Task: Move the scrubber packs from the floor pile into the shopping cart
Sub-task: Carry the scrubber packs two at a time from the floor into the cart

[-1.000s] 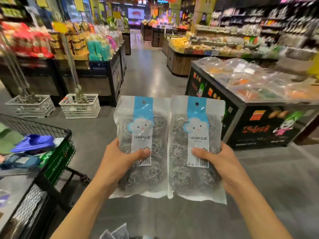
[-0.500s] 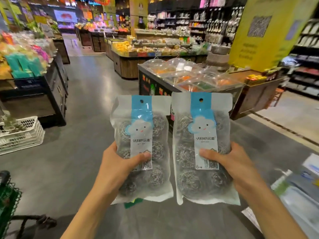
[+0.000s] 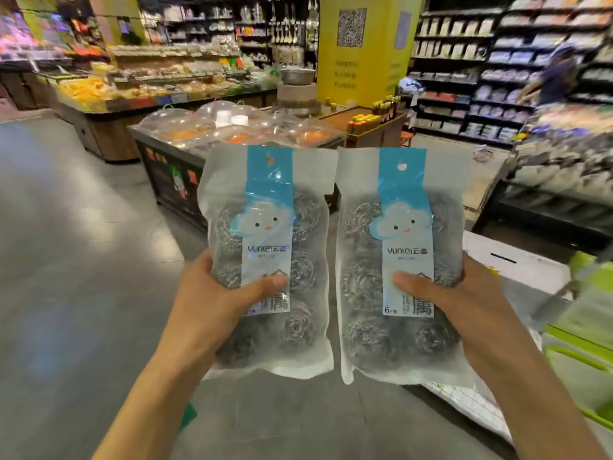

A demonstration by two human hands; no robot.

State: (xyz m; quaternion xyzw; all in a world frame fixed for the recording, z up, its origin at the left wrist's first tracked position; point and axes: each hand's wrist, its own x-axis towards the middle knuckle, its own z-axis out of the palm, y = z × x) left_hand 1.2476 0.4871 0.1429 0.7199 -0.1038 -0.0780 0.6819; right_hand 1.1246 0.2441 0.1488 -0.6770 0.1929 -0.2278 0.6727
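I hold two scrubber packs upright, side by side at chest height. Each is a clear bag of steel wool balls with a blue and white cloud label. My left hand (image 3: 212, 300) grips the left pack (image 3: 265, 227) at its lower left, thumb on the label. My right hand (image 3: 464, 310) grips the right pack (image 3: 403, 227) at its lower right, thumb on the label. The two packs almost touch at their inner edges. The shopping cart and the floor pile are out of view.
A dark display counter (image 3: 166, 174) with clear domed lids stands straight ahead. A yellow pillar (image 3: 365, 61) rises behind it. Shelves (image 3: 481, 78) line the right, where a person (image 3: 557, 78) stands. White sheets (image 3: 517, 263) and green items (image 3: 590, 313) lie low at right. Grey floor (image 3: 66, 260) spreads left.
My view has swung to the right: the cart and white baskets have left the frame, and the shelves and pillar have come in. Both hands keep the packs in the same grip.
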